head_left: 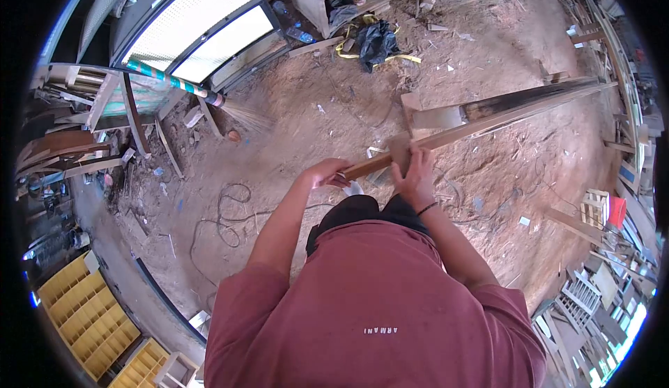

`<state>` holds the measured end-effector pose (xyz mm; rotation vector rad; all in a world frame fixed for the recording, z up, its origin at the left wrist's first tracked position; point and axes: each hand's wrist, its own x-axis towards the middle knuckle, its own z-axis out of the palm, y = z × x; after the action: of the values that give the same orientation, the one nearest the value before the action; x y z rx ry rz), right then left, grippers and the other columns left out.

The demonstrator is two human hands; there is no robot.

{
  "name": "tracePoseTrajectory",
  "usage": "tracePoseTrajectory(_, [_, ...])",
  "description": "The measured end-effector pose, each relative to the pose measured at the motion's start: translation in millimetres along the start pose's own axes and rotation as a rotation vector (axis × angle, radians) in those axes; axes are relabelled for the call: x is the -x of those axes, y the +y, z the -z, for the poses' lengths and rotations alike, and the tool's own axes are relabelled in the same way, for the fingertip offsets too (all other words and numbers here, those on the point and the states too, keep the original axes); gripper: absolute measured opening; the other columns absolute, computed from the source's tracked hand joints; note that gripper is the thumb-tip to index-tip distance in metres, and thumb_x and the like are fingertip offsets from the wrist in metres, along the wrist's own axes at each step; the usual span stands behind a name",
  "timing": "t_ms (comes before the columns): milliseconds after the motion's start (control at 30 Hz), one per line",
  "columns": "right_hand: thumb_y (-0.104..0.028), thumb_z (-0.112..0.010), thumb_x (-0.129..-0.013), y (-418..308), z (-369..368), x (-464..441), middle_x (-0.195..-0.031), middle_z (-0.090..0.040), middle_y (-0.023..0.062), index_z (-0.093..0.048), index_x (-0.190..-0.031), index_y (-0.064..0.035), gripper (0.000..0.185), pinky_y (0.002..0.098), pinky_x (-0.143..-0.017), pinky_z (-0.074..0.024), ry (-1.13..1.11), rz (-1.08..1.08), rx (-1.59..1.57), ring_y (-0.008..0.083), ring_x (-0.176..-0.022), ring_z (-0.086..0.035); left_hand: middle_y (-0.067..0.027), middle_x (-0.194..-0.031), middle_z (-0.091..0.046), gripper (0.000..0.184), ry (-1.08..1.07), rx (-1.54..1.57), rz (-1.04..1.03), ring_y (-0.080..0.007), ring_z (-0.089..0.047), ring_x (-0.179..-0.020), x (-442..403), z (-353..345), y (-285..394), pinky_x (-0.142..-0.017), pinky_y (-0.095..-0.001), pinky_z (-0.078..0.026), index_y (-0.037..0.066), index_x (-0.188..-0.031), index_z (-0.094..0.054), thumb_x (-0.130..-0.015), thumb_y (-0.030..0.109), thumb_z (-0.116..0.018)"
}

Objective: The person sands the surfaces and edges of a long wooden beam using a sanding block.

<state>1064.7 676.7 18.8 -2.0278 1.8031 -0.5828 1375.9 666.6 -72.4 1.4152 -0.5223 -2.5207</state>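
Observation:
A long wooden board runs from in front of my body up toward the right. My left hand is wrapped round its near end, with the fingers partly hidden under the wood. Farther along the board, my right hand is closed on a brown block that lies against the board's side; what the block is, I cannot make out. Past my right hand, a wide dark plank lies beside the board.
A cable curls over the dusty floor at the left. A striped broom leans at the upper left, near a black plastic bag. Yellow shelving stands at the lower left. Wood scraps and a red container are at the right.

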Motion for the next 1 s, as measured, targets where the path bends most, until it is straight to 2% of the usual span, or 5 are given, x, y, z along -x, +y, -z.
tracePoseTrajectory(267, [-0.028, -0.082, -0.09, -91, -26, 29, -0.134, -0.055, 0.0283, -0.044, -0.159, 0.0022, 0.084, 0.0569, -0.111, -0.047, -0.276, 0.26, -0.111, 0.047, -0.125, -0.055, -0.0001, -0.096, -0.074, 0.037, 0.074, 0.156, -0.077, -0.0104, -0.067, -0.068, -24, -10, -39, -0.055, -0.0269, -0.052, 0.017, -0.123, -0.075, -0.108, 0.051, -0.067])
tracePoseTrajectory(467, [-0.027, -0.078, -0.094, 13, 8, -17, -0.132, -0.059, 0.0269, -0.049, -0.154, 0.0008, 0.072, 0.0603, -0.109, -0.0451, 0.115, -0.22, 0.018, 0.0478, -0.125, -0.056, 0.0047, -0.066, -0.046, 0.029, -0.098, 0.5, -0.019, -0.007, -0.031, -0.048, -21, -25, -29, -0.044, -0.0246, -0.026, 0.016, -0.108, -0.071, -0.108, 0.045, -0.071])
tracePoseTrajectory(733, [-0.03, -0.079, -0.092, -82, -45, 30, -0.134, -0.058, 0.0265, -0.044, -0.159, 0.0036, 0.083, 0.0603, -0.112, -0.0428, -0.204, 0.213, -0.102, 0.0503, -0.127, -0.052, 0.0032, -0.07, -0.051, 0.029, 0.008, 0.429, -0.263, -0.0081, -0.041, -0.049, -46, -29, -48, -0.041, -0.025, -0.03, 0.014, -0.117, -0.072, -0.11, 0.042, -0.067])
tracePoseTrajectory(800, [-0.031, -0.078, -0.094, -40, -18, 1, -0.137, -0.056, 0.0276, -0.044, -0.159, 0.0028, 0.081, 0.0604, -0.114, -0.0417, -0.126, 0.032, -0.042, 0.0518, -0.128, -0.05, 0.0021, -0.073, -0.057, 0.03, 0.047, 0.53, 0.005, -0.0088, -0.047, -0.05, -42, -19, -41, -0.041, -0.0251, -0.035, 0.014, -0.12, -0.072, -0.11, 0.041, -0.066])
tracePoseTrajectory(1000, [-0.028, -0.079, -0.093, -46, -35, 10, -0.132, -0.059, 0.0278, -0.049, -0.154, 0.0024, 0.074, 0.0606, -0.114, -0.0424, -0.002, 0.103, 0.006, 0.0513, -0.127, -0.053, -0.0005, -0.086, -0.069, 0.028, -0.386, 0.586, -0.096, -0.0113, -0.061, -0.059, -52, -15, -47, -0.043, -0.027, -0.043, 0.013, -0.118, -0.072, -0.109, 0.038, -0.066])
